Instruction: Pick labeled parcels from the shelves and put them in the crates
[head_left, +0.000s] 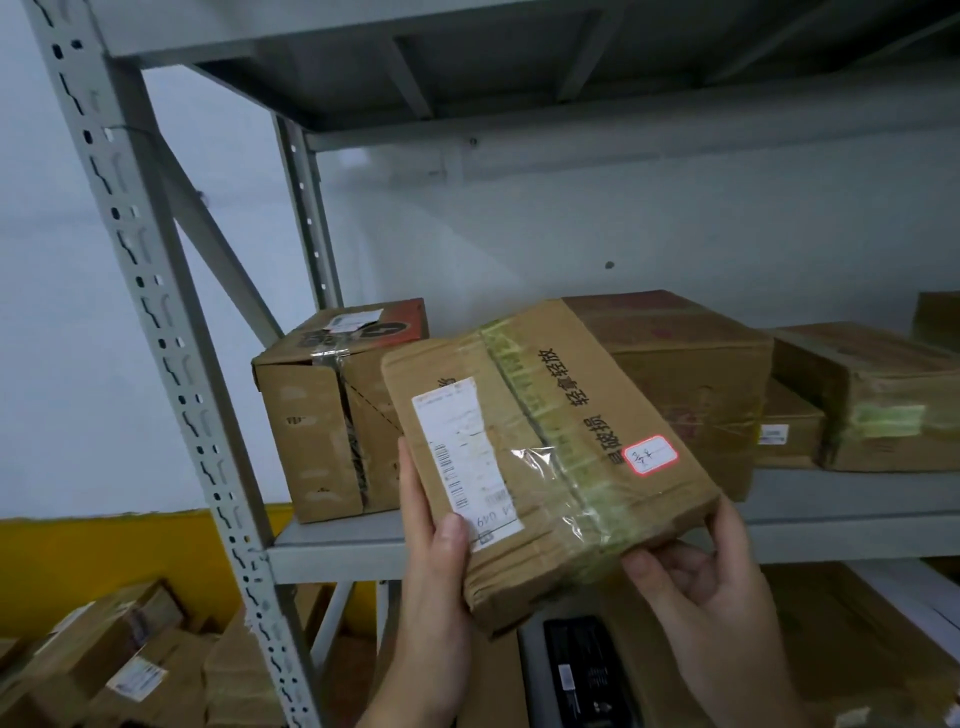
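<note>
At the far left, low down, you have a heap of cardboard boxes (104, 670) lying at odd angles, one with a white label facing up. Just right of them the perforated grey upright (156, 322) of the shelving runs from top to bottom, with a diagonal brace behind it.

On the grey shelf (337, 551), nearest that upright, a taped brown box (317, 431) stands with a small white label and a red-and-black print on its top.

Your left hand (434, 561) grips the parcel (545, 457) at its near left edge: the thumb lies over the bottom of the long white shipping label (465, 462), and the fingers curl round behind, out of view. You hold the parcel in the air in front of the shelf, tilted, its labelled face turned up toward you (it touches no other box that you can see). Yellow-green tape (550, 431) wraps its middle, black Chinese characters run beside the tape, and a small red-bordered sticker (650, 454) with handwriting sits near the right edge.

Your right hand (706, 577) cups the parcel's lower right corner from beneath, thumb at the near edge and fingertips up on the far side.

Behind the parcel a larger brown box (691, 364) sits on the shelf; further right, a flat box (883, 395) bound in the same tape rests partly over a lower one (789, 431). Below your hands, a dark device (587, 670) lies on a pale surface.
</note>
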